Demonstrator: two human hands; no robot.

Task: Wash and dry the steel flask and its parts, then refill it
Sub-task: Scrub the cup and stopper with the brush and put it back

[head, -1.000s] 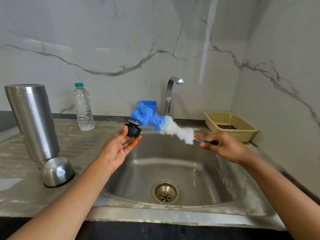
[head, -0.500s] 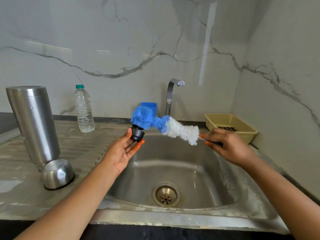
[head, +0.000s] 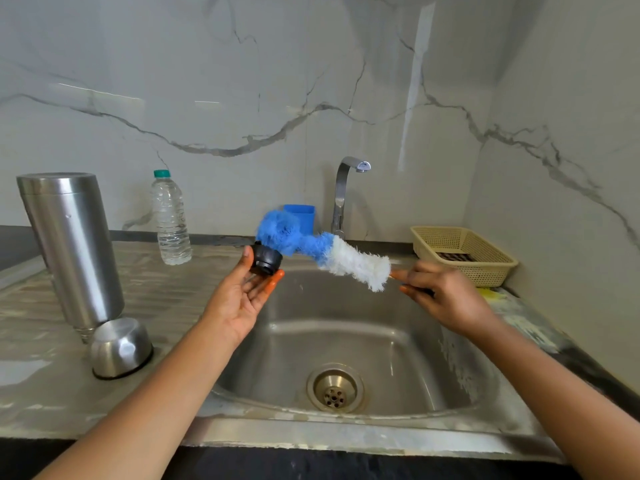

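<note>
My left hand (head: 239, 299) holds the small black flask stopper (head: 266, 260) between thumb and fingertips, above the left side of the sink (head: 346, 341). My right hand (head: 440, 299) grips the handle of a blue and white bottle brush (head: 322, 249). The brush's bent blue tip presses on the stopper. The steel flask (head: 71, 251) stands upside down and tilted on the left drainboard. Its steel cup lid (head: 119, 348) lies mouth down beside it.
A clear water bottle (head: 170, 220) with a green cap stands at the back of the drainboard. The tap (head: 346, 192) rises behind the sink, with a blue holder (head: 303, 214) next to it. A beige basket (head: 462, 254) sits at the right.
The brush has slid over the stopper and my right hand has shifted slightly right. My left hand has turned the stopper a little. The flask and cup have not moved.
</note>
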